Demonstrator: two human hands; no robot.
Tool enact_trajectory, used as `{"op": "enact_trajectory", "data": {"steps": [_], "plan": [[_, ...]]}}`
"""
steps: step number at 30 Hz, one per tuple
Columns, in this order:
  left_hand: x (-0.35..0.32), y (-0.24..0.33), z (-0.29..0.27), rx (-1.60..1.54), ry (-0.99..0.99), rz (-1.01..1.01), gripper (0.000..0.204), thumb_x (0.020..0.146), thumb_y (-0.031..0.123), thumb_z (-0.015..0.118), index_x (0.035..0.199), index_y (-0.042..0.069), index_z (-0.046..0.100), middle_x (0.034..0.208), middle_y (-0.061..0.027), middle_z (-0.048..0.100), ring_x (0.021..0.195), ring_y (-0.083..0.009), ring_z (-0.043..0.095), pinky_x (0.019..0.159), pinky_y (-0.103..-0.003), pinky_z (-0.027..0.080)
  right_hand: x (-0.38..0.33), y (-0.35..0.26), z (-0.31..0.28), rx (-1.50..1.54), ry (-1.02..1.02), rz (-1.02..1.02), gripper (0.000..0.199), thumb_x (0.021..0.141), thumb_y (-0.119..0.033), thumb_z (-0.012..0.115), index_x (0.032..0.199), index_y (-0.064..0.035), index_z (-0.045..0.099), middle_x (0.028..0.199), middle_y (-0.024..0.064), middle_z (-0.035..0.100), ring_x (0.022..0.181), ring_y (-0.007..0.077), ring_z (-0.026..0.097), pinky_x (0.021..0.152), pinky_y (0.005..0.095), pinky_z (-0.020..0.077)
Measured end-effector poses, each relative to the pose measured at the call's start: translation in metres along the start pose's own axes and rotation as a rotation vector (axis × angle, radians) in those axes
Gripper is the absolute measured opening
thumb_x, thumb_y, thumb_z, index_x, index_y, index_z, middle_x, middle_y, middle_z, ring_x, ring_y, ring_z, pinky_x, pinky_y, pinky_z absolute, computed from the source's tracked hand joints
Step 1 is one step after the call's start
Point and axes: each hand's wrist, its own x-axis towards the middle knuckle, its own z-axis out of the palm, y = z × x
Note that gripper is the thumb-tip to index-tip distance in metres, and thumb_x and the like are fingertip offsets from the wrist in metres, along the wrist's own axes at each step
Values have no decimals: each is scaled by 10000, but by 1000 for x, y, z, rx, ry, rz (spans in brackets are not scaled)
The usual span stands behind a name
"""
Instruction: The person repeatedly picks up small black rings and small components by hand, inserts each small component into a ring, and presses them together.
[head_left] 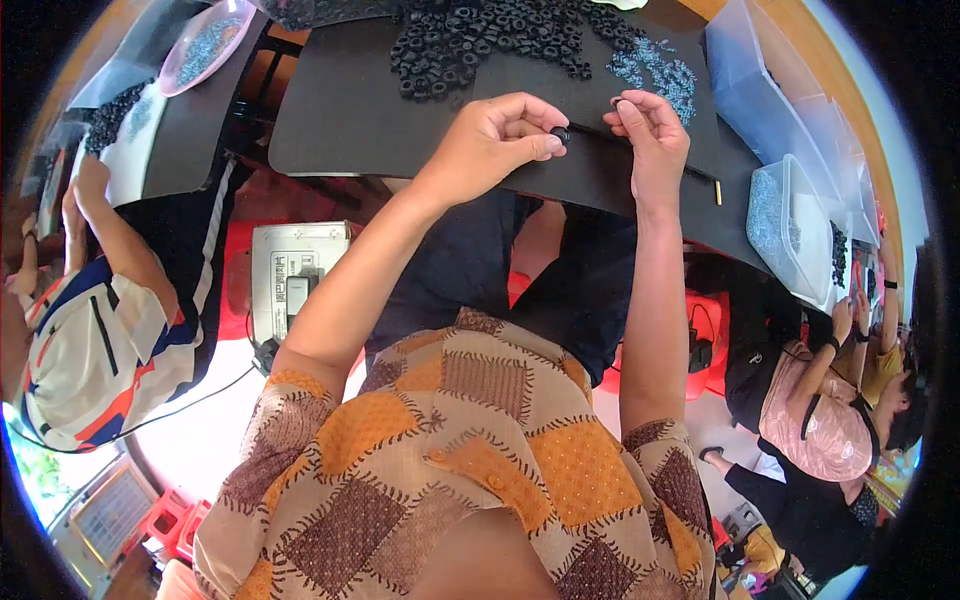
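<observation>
My left hand [497, 138] is closed, with a small black ring-shaped part [561, 135] pinched between thumb and fingertips above the dark table [345, 115]. To its right, my right hand [655, 140] has thumb and forefinger pressed together on a tiny piece [616, 101], too small to name. Beyond my left hand lies a heap of black ring-shaped parts [480, 45]. A scatter of small clear-bluish pieces [665, 78] spreads just past my right hand. Near my right wrist, a thin brass-coloured tip [718, 192] shows at the table's near edge.
Clear plastic bins [765, 90] stand along the right, and a clear tub [785, 225] holds bluish pieces. At the left, a pink bowl [207, 45] sits on another table. Other people work at both sides. A box [290, 270] is beside my left forearm.
</observation>
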Motion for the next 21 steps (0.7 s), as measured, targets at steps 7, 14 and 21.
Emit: {"op": "enact_trajectory", "data": {"steps": [7, 14, 21], "plan": [[0, 6, 1, -57, 37, 8, 218, 921, 58, 643, 1120, -28, 623, 990, -81, 689, 933, -160, 690, 827, -264, 540, 0, -4, 0, 29, -12, 20, 117, 924, -67, 642, 1023, -6, 658, 906, 48, 683, 785, 127, 669, 698, 238, 512], [2, 4, 0, -160, 66, -25, 225, 900, 39, 672, 1118, 7, 627, 1023, -69, 675, 939, -172, 684, 820, -269, 538, -2, -4, -3, 39, -7, 27, 106, 926, -58, 634, 1019, -11, 655, 937, 48, 679, 787, 126, 667, 690, 237, 512], [2, 1, -3, -216, 87, -75, 251, 898, 49, 684, 1141, 11, 632, 1071, -94, 679, 951, -188, 689, 826, -274, 551, -6, -6, -1, 75, -11, 28, 126, 915, -15, 640, 1041, -5, 649, 973, 71, 688, 820, 143, 676, 728, 241, 523]]}}
